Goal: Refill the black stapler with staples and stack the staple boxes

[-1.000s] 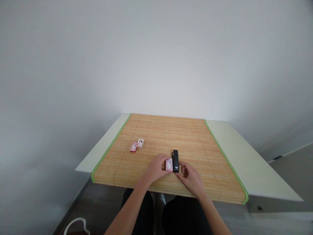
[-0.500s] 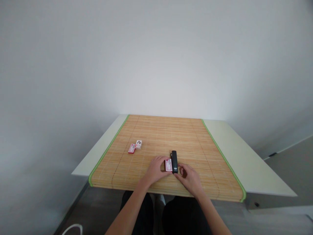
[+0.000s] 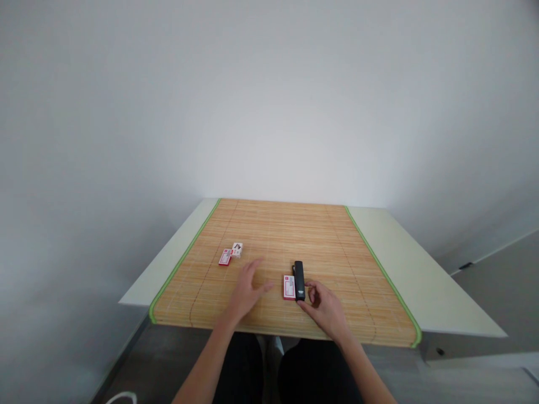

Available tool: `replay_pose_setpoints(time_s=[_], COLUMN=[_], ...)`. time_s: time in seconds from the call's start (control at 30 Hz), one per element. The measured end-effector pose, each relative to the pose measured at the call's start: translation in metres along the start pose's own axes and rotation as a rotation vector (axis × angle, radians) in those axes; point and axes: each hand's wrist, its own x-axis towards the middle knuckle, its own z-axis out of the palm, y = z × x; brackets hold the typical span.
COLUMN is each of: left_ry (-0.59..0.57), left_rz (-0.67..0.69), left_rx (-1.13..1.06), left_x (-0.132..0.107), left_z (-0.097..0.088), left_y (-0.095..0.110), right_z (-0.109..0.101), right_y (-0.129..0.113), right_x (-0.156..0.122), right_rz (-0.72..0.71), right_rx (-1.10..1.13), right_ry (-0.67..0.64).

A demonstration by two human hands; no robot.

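Note:
A black stapler [image 3: 299, 280] lies lengthwise on the bamboo mat, pointing away from me. Flush against its left side is a small red-and-white box [image 3: 289, 287], lying flat. My right hand [image 3: 328, 312] is curled at the stapler's near right corner, with the thumb at its near end and the index finger by its right side. My left hand [image 3: 245, 293] hovers over the mat left of the box, fingers apart and nothing in it. Farther left, another red-and-white box [image 3: 225, 257] touches a white box [image 3: 237, 249] with a dark picture on it.
The bamboo mat [image 3: 286, 224] with green edging covers the middle of a white table [image 3: 421, 275]. A pale wall [image 3: 269, 112] stands behind the table. My legs are under the near edge, and a white cable [image 3: 122, 397] shows at the lower left.
My left hand has let go of the box beside the stapler and moved left, fingers spreading. My right hand stays by the stapler. The view has shifted slightly.

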Motion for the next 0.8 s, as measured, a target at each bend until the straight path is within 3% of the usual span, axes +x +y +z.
replay_pose_setpoints(time_s=[0.07, 0.17, 0.27, 0.37, 0.47, 0.6, 0.73, 0.8], left_ry=[0.160, 0.261, 0.178, 0.043, 0.017, 0.089, 0.122, 0.070], left_rz=[-0.056, -0.100, -0.076, -0.052, -0.049, -0.110, -0.064, 0.008], left_rx=[0.119, 0.253, 0.312, 0.330, 0.341, 0.302, 0.137, 0.046], left_x=[0.007, 0.020, 0.033, 0.039, 0.031, 0.006, -0.009, -0.006], left_z=[-0.029, -0.070, -0.093, -0.097, -0.094, -0.084, -0.061, -0.044], left_y=[-0.033, -0.081, -0.109, -0.116, -0.111, -0.090, -0.040, -0.007], right_z=[0.000, 0.000, -0.001, 0.000, 0.001, 0.001, 0.000, 0.000], right_y=[0.000, 0.000, 0.000, 0.001, 0.000, 0.000, -0.001, -0.001], right_x=[0.000, 0.000, 0.000, 0.000, 0.000, 0.000, 0.000, 0.000], right_rz=[0.001, 0.000, -0.004, -0.006, -0.007, -0.010, -0.008, -0.005], right_rx=[0.001, 0.003, 0.005, 0.004, -0.003, -0.011, -0.010, -0.008], right_ry=[0.003, 0.009, 0.003, 0.008, 0.017, 0.015, 0.012, 0.016])
